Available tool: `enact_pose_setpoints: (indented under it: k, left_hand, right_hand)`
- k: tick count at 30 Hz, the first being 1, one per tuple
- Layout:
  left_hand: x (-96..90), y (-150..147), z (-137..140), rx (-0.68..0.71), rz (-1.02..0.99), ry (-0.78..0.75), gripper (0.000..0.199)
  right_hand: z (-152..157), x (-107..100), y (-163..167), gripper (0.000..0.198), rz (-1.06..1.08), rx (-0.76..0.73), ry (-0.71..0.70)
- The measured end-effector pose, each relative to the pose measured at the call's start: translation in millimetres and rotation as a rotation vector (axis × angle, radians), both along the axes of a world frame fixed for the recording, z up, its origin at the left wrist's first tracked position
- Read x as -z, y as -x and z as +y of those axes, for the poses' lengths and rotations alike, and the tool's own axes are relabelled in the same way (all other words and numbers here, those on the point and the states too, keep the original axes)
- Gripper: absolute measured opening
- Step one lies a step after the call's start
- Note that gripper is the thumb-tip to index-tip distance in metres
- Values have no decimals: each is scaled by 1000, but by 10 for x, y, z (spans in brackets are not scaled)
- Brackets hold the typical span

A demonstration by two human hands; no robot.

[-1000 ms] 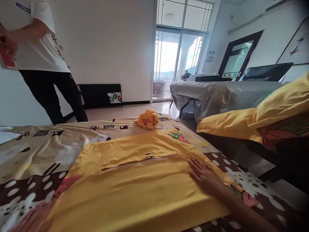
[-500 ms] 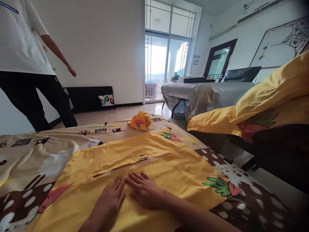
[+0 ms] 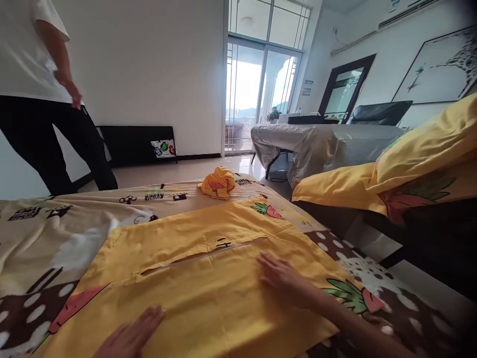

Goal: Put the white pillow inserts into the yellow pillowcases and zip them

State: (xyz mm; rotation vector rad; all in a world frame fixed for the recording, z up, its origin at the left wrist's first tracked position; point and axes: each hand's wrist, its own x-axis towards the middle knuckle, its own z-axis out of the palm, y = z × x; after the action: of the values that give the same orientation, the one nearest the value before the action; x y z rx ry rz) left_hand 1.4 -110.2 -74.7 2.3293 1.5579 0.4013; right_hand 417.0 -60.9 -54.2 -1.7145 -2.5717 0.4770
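The yellow carrot-print pillowcase (image 3: 186, 298) lies spread flat on the patterned sheet (image 3: 89, 209), toward its right edge, a long slit (image 3: 204, 255) facing up at me. Both hands are open over it, left hand (image 3: 132, 332) low, right hand (image 3: 278, 276) below the slit's right end; a crumpled yellow cloth (image 3: 219, 180) sits by the sheet's far edge.

Bare left fingers (image 3: 148, 318), bare right fingers (image 3: 271, 264), both blurred, slim bare right forearm (image 3: 346, 320)
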Motion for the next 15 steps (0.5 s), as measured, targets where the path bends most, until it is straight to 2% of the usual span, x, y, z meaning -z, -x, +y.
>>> enact_pose_setpoints:
  k: [2,3,5,7,10,13,15]
  left_hand:
    - [-147,-415,95,152,-61,244,51]
    - [-203,-641,192,174,-66,348,54]
    - [-247,-1060,413,198,-46,371,55]
    - [-183,-1357,564,175,2,308,53]
    - [24,-1527,559,170,66,70,52]
    - [177,-1508,439,172,120,-149,51]
    - [205,-1478,393,139,172,-201,51]
  right_hand:
    - [-114,40,680,57,154,-262,-24]
    - [-173,92,1000,61,218,-372,-60]
    - [-245,217,1522,49,263,-462,-103]
    - [-242,314,1842,41,275,-448,-134]
    - [-170,343,1996,40,301,-348,-164]
    - [-118,281,1905,41,360,-253,-172]
    - [-83,226,1767,42,401,-184,-185]
